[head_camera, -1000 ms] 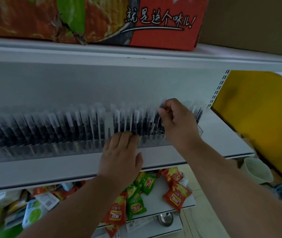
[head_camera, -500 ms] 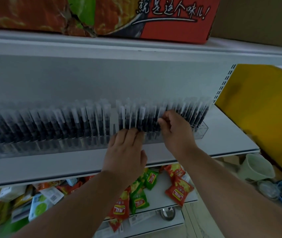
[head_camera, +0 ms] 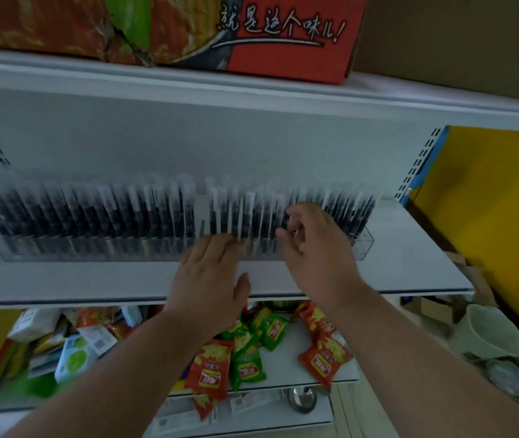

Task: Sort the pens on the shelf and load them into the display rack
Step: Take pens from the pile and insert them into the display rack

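Fingers (head_camera: 220, 248) of left hand (head_camera: 210, 279) flat against clear rack (head_camera: 30, 251), right hand's (head_camera: 318, 251) loosely curled, on white shelf (head_camera: 93, 279).

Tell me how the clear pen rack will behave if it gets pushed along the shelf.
The clear rack looks rigid, so it should slide, not flex. Packed with pens, it is likely heavy. The left hand touching its front may steady it.

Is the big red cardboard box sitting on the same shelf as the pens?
No, the big red cardboard box sits on the shelf above, while the dark pens with white clips stand in the clear plastic rack below.
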`<state>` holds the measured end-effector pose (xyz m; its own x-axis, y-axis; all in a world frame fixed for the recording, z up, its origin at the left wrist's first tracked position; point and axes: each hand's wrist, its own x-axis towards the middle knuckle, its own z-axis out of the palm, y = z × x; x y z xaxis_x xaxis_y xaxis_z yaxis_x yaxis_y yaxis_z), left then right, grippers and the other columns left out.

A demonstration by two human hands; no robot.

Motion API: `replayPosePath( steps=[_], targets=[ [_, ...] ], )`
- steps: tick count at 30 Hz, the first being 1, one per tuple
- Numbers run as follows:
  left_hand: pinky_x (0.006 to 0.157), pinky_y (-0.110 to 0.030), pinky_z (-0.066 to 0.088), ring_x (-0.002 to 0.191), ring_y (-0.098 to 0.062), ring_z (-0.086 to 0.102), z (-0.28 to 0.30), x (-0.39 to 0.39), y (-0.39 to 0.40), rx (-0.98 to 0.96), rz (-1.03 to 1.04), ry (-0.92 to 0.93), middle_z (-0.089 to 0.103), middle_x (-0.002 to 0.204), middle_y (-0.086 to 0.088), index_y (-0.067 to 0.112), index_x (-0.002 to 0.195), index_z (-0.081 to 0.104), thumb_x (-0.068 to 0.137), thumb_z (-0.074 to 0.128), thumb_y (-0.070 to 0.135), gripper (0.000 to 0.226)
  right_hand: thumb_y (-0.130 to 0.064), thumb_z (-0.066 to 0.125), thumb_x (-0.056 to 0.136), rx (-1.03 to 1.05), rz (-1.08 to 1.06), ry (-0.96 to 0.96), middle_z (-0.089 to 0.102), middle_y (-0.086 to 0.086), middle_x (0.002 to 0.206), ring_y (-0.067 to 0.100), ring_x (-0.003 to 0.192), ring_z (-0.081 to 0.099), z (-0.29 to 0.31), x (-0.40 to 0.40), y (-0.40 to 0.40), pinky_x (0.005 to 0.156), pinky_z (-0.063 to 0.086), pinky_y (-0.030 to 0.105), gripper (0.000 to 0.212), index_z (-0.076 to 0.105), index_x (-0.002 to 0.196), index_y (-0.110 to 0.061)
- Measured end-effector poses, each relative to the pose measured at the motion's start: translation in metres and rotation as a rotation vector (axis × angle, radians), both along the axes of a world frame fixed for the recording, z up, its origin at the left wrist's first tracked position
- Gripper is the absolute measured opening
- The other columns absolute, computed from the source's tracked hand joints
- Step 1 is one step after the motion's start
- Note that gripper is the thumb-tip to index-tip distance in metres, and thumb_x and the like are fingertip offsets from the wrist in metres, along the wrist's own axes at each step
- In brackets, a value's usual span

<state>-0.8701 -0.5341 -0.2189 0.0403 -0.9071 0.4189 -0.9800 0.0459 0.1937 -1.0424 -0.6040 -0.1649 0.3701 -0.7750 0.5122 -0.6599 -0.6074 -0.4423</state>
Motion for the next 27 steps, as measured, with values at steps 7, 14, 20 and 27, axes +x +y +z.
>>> replayPosePath(
  steps=[7, 14, 20, 27],
  targets=[
    [0.088, -0.042, 0.047, 0.105, -0.025, 0.053, 0.000, 0.013, 0.062, 0.021, 0.198, 0.016, 0.060, 0.109, 0.000, 0.018, 0.114, 0.063, 0.085, 0.043, 0.042, 0.043, -0.024, 0.062, 0.092, -0.072, 0.201, 0.130, 0.059, 0.010, 0.111, 0.028, 0.103, 0.055, 0.015, 0.025, 0.035, 0.086, 0.048, 0.040, 0.030, 0.059, 0.118, -0.009],
    [0.084, -0.041, 0.050, 0.102, -0.024, 0.055, 0.003, 0.079, 0.132, 0.070, 0.425, -0.004, 0.060, 0.105, 0.002, 0.023, 0.110, 0.064, 0.087, 0.039, 0.045, 0.041, -0.031, 0.057, 0.094, -0.103, 0.369, 0.176, 0.054, 0.003, 0.116, 0.023, 0.108, 0.051, 0.040, 0.101, 0.078, 0.092, 0.043, 0.037, 0.031, 0.055, 0.122, -0.016],
    [0.082, -0.042, 0.050, 0.100, -0.029, 0.056, 0.002, 0.165, 0.212, 0.069, 0.584, -0.025, 0.061, 0.105, 0.001, 0.024, 0.106, 0.064, 0.085, 0.041, 0.047, 0.039, -0.033, 0.056, 0.095, -0.073, 0.479, 0.208, 0.054, 0.005, 0.122, 0.024, 0.111, 0.051, 0.045, 0.205, 0.133, 0.095, 0.044, 0.039, 0.038, 0.053, 0.128, -0.016],
    [0.078, -0.044, 0.051, 0.094, -0.033, 0.060, 0.011, 0.291, 0.312, 0.142, 0.651, -0.083, 0.063, 0.098, -0.004, 0.019, 0.100, 0.066, 0.079, 0.040, 0.046, 0.043, -0.041, 0.056, 0.091, -0.053, 0.501, 0.236, 0.054, 0.006, 0.120, 0.027, 0.110, 0.051, 0.046, 0.359, 0.224, 0.093, 0.045, 0.045, 0.039, 0.053, 0.123, -0.019]
  ],
)
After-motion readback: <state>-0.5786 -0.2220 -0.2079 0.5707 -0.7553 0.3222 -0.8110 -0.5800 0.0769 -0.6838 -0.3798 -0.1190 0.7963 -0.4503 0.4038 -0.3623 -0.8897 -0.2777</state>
